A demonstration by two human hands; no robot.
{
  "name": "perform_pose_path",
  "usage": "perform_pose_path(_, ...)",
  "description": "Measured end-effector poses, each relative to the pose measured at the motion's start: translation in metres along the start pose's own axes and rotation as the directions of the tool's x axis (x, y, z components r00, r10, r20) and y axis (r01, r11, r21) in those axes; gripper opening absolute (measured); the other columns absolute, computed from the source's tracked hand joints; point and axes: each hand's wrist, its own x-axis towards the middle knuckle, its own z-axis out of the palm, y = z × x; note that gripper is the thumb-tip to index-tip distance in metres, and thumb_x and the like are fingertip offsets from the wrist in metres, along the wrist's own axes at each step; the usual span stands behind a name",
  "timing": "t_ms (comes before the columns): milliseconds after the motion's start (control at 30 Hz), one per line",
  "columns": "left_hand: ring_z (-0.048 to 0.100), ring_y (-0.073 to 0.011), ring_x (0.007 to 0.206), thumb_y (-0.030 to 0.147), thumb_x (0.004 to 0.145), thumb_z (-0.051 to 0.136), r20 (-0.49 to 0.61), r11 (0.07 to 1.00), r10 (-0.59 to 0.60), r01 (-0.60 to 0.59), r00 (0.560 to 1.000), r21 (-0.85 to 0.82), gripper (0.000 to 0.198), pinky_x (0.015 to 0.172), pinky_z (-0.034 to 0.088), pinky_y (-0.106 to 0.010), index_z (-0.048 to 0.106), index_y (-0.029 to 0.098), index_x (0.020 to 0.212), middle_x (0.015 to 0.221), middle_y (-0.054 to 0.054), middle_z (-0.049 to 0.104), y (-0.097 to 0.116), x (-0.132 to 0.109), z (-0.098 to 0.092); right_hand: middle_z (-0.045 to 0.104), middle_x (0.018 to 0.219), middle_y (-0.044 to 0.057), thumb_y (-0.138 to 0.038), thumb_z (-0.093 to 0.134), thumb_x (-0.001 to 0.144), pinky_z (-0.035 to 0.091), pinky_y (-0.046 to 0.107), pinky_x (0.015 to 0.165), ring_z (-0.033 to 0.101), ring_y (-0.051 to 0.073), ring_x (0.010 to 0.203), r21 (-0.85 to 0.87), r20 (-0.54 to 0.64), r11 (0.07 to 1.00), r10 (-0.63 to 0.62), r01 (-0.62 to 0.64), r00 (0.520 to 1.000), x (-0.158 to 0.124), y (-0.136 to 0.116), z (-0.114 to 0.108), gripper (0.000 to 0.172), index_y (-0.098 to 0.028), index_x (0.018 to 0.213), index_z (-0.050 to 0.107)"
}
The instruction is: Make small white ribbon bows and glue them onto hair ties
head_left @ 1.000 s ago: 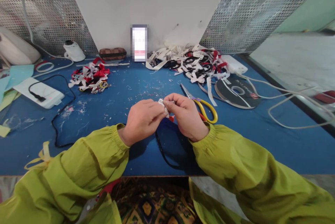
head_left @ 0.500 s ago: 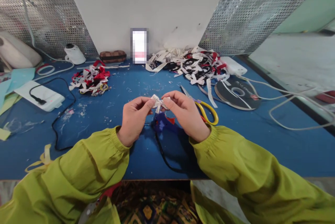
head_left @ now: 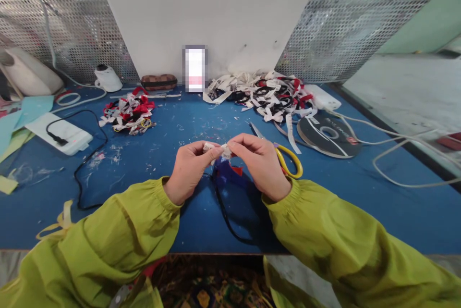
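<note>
Between both hands is a white ribbon bow with dark printing on it. My left hand pinches its left side between thumb and forefinger. With thumb and fingertips together, my right hand grips the right side. Just below them a blue glue gun with an orange-red trigger lies on the table, its black cord curving towards me; the hands partly cover it. Beside my right hand are yellow-handled scissors, their blades partly hidden behind that hand.
A pile of white, black and red ribbon bows lies at the back right, near a black ribbon reel. A smaller bow pile is at left. A white power strip, black cable and phone are also on the blue table.
My fingers have shifted on the bow: the right fingertips now pinch nearer its middle, and its loops sit differently. The whole view has moved slightly.
</note>
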Motion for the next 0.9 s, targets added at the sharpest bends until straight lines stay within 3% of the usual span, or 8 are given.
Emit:
perform_pose_path(200,0.035,-0.0062,0.050,0.035,0.065,0.076,0.070,0.996,-0.016,0.010,0.997,0.091,0.023,0.049,0.027,-0.022,0.069,0.013,0.061,0.051,0.004,0.050,0.0018,-0.0013,-0.0008,0.060,0.062,-0.001,-0.016,0.057,0.076,0.040,0.025,0.060,0.051,0.011,0.060,-0.263,-0.022,0.937,-0.245,0.231,0.969,-0.0019,-0.0055,-0.0021,0.017,-0.019,0.059,0.060)
perform_pose_path(267,0.035,-0.0063,0.050,0.035,0.064,0.076,0.102,0.992,-0.015,0.002,0.995,0.128,0.024,0.049,0.026,-0.022,0.068,0.013,0.061,0.049,0.005,0.048,0.0033,-0.0022,-0.0015,0.058,0.061,-0.002,-0.017,0.055,0.076,0.039,0.025,0.058,0.050,0.011,0.059,-0.289,-0.009,0.925,-0.260,0.247,0.966,-0.0031,-0.0054,-0.0019,0.018,-0.018,0.059,0.059)
perform_pose_path(400,0.038,-0.0075,0.051,0.035,0.059,0.078,0.139,0.988,-0.022,0.000,0.990,0.156,0.025,0.050,0.028,-0.022,0.067,0.013,0.060,0.051,0.003,0.052,0.0055,-0.0024,-0.0023,0.055,0.058,-0.002,-0.026,0.056,0.078,0.037,0.025,0.055,0.048,0.011,0.057,-0.207,0.016,0.973,-0.099,0.100,0.995,-0.0022,-0.0012,-0.0001,0.020,-0.018,0.059,0.057)
perform_pose_path(533,0.037,-0.0072,0.050,0.038,0.063,0.075,0.040,0.996,-0.047,0.044,0.998,0.075,0.027,0.049,0.027,-0.022,0.065,0.014,0.057,0.050,0.003,0.050,0.0061,0.0001,-0.0030,0.056,0.059,-0.002,-0.038,0.061,0.077,0.040,0.025,0.058,0.050,0.011,0.058,-0.005,0.065,0.995,0.102,-0.101,0.993,0.0012,0.0004,0.0018,0.024,-0.017,0.066,0.060)
perform_pose_path(700,0.039,-0.0074,0.051,0.039,0.063,0.076,0.012,0.999,-0.032,0.033,0.999,-0.025,0.026,0.051,0.029,-0.022,0.068,0.014,0.062,0.050,0.003,0.051,0.0026,0.0037,-0.0052,0.059,0.060,-0.002,-0.035,0.065,0.073,0.042,0.026,0.060,0.053,0.012,0.059,-0.028,0.046,0.993,0.112,-0.111,0.993,0.0023,-0.0016,0.0012,0.020,-0.017,0.066,0.061)
perform_pose_path(900,0.042,-0.0071,0.050,0.032,0.060,0.078,-0.050,0.990,-0.097,0.091,0.994,-0.107,0.019,0.051,0.031,-0.022,0.072,0.014,0.063,0.052,0.002,0.056,-0.0035,0.0034,-0.0027,0.057,0.058,-0.002,-0.032,0.063,0.075,0.040,0.024,0.056,0.049,0.010,0.056,-0.125,0.054,0.990,0.068,-0.061,0.996,-0.0003,0.0000,0.0029,0.018,-0.017,0.065,0.060)
